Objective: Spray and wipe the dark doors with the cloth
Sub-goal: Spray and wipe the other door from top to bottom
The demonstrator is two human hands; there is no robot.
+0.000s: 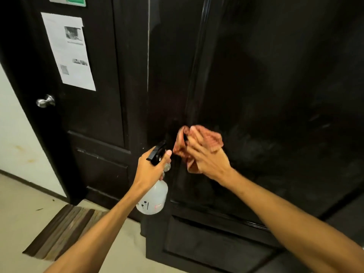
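A tall dark door (275,91) fills the right of the view, with faint smears on its panel. My right hand (208,158) presses a reddish-orange cloth (210,138) flat against this door near its left edge, fingers straight. My left hand (151,168) grips the neck of a clear spray bottle (153,200) with a black trigger head, held just left of the cloth and pointed at the door. A second dark door (94,115) stands to the left.
The left door carries a round metal knob (45,101) and a taped white paper notice (69,50). A striped brown mat (63,231) lies on the pale floor in front of it. A white wall (17,138) is at far left.
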